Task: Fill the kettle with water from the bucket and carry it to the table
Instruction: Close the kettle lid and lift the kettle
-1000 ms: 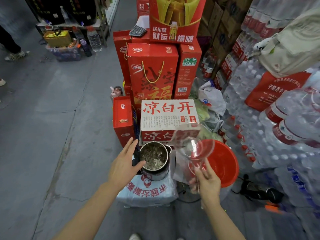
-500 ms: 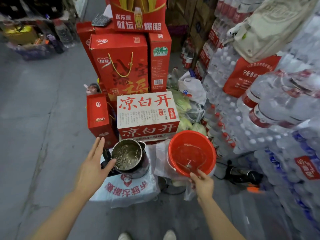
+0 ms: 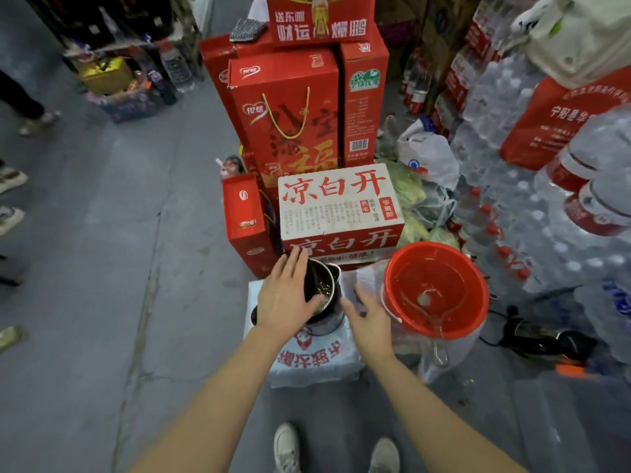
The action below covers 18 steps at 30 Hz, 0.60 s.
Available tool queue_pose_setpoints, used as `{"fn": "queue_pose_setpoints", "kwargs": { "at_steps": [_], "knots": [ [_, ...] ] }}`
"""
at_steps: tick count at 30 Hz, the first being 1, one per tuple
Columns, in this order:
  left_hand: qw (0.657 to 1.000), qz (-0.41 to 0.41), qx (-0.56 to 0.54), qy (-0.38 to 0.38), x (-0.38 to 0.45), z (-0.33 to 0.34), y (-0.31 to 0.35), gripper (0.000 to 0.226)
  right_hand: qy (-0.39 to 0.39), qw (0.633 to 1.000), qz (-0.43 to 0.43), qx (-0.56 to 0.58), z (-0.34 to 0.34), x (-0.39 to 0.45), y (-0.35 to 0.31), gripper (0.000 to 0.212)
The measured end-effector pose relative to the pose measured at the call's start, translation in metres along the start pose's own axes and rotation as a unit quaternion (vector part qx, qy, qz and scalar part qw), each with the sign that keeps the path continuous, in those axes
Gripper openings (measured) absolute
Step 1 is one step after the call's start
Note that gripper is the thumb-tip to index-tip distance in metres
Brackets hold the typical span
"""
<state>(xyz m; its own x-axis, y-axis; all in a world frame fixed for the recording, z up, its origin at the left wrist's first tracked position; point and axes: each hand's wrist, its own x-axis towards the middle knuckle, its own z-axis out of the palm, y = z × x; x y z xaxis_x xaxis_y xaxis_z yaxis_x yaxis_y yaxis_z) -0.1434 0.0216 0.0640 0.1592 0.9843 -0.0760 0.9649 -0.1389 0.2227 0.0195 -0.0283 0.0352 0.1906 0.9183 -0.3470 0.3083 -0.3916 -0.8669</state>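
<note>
A steel kettle (image 3: 323, 287) with its lid off stands on a white wrapped pack (image 3: 309, 360) in front of me, with water visible inside. My left hand (image 3: 286, 297) lies flat over the kettle's left rim, fingers spread. My right hand (image 3: 370, 319) hovers open just right of the kettle, empty, between it and the red bucket (image 3: 435, 290). The bucket sits to the right with water in it and a clear scoop (image 3: 426, 298) lying inside.
A white and red carton (image 3: 338, 209) and tall red gift boxes (image 3: 286, 110) rise right behind the kettle. Stacks of bottled water (image 3: 532, 186) wall off the right. A black appliance with a cord (image 3: 543, 339) lies on the floor. Other people's shoes (image 3: 10, 179) line the left edge.
My right hand has let go of the clear scoop, left it in the bucket and moved left toward the kettle. My left hand has slid over the kettle's rim.
</note>
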Motion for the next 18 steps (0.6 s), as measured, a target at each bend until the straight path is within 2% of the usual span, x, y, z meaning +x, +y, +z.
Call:
{"fn": "queue_pose_setpoints", "kwargs": {
  "at_steps": [4,8,13,16,18],
  "knots": [
    [0.998,0.045,-0.024,-0.027,-0.001,0.014,-0.021,0.087,-0.013,0.991,0.064,0.119,0.031,0.017,-0.021,0.065],
    [0.996,0.064,-0.040,-0.046,-0.017,0.045,-0.072,0.083,0.028,0.984,0.106,0.139,0.063,0.033,-0.001,0.080],
    [0.987,0.062,-0.141,-0.050,-0.035,0.086,-0.118,0.075,0.060,0.974,0.098,0.196,0.084,0.040,0.022,0.051],
    [0.974,0.049,-0.221,-0.021,-0.035,0.095,-0.121,0.067,0.092,0.967,0.094,0.219,0.087,0.046,0.026,0.047],
    [0.949,-0.003,-0.316,-0.010,-0.035,0.098,-0.123,0.060,0.100,0.964,0.078,0.233,0.087,0.045,0.027,0.046]
  ]
}}
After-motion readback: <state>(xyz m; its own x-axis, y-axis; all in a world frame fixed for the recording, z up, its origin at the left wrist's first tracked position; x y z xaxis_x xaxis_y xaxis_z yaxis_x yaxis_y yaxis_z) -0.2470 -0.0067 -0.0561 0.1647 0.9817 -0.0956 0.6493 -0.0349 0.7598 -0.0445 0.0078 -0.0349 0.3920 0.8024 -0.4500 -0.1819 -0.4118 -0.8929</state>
